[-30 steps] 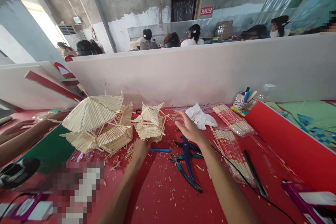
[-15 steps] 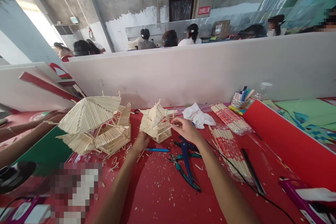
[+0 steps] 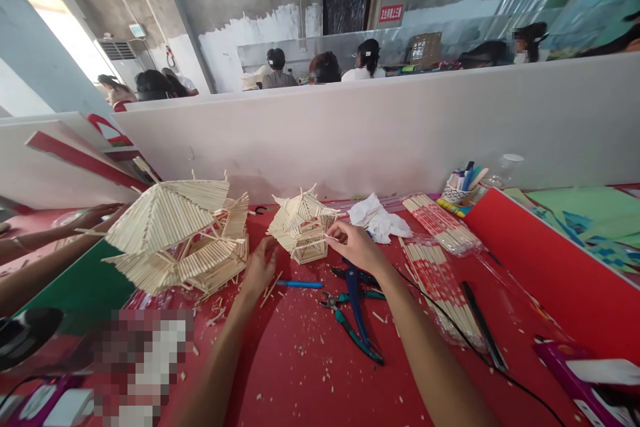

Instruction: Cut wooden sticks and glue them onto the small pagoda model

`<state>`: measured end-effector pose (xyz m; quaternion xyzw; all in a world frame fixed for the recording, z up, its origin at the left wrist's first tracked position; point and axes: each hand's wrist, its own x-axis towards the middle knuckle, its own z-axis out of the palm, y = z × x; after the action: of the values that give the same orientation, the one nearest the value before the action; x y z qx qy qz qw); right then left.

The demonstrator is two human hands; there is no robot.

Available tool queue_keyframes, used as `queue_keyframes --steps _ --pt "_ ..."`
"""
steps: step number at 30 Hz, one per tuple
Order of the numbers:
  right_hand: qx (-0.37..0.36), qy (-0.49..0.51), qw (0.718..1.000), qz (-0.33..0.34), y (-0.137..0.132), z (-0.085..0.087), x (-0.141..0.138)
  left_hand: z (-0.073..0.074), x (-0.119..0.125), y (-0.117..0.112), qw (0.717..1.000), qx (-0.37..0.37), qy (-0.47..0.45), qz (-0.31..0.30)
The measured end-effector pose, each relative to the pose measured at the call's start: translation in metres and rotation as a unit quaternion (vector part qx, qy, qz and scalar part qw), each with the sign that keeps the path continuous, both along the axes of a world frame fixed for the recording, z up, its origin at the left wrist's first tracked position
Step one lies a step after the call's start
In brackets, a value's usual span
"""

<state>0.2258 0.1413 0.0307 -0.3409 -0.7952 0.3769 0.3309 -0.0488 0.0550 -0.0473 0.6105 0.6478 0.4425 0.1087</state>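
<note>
A small pavilion model (image 3: 309, 233) made of thin wooden sticks stands on the red tabletop. At its right side my right hand (image 3: 353, 245) pinches what looks like a thin wooden stick, its pale tip showing against the model's railing. My left hand (image 3: 260, 268) is just left of the model, apart from it, with loosely bent fingers and nothing visible in them. A larger stick pavilion (image 3: 175, 237) stands further left. Between my forearms lie a blue pen (image 3: 300, 285), green-handled cutters (image 3: 345, 323) and a dark blue plier-like tool (image 3: 356, 300).
Packs of sticks (image 3: 440, 287), crumpled white tissue (image 3: 380, 219) and a pen cup (image 3: 457, 188) lie to the right. A black cable (image 3: 450, 327) crosses there. Another person's arms (image 3: 55, 247) reach in at left, behind a green board (image 3: 75, 277). A white partition (image 3: 360, 140) bounds the back.
My left hand has let go of the small pavilion and drawn back to the left. The model has turned slightly, while my right hand stays at its right side.
</note>
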Motion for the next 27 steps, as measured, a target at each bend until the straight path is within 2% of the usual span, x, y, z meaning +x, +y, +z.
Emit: queue_keyframes --steps 2,5,8,12,19,23,27 --pt "0.002 -0.002 1.0 0.001 0.0 -0.001 0.0 0.007 0.0 -0.013 0.998 0.043 0.019 0.03" --pt "0.002 -0.005 1.0 0.0 0.0 0.0 0.0 0.02 0.005 -0.028 0.983 0.131 0.115 0.057" --pt "0.0 -0.008 1.0 -0.001 -0.002 0.004 -0.001 0.03 0.012 -0.034 0.962 0.156 0.223 0.018" --pt "0.0 -0.015 1.0 0.002 -0.004 0.006 0.0 0.033 0.017 -0.033 0.943 0.132 0.304 -0.031" --pt "0.005 -0.018 1.0 0.006 -0.002 0.003 0.0 0.032 0.017 -0.035 0.933 0.134 0.33 -0.059" --pt "0.005 -0.018 1.0 0.007 -0.002 0.004 0.0 0.034 0.018 -0.036 0.934 0.123 0.324 -0.081" --pt "0.007 -0.021 1.0 0.012 -0.003 0.005 0.0 0.036 0.018 -0.035 0.939 0.122 0.314 -0.077"
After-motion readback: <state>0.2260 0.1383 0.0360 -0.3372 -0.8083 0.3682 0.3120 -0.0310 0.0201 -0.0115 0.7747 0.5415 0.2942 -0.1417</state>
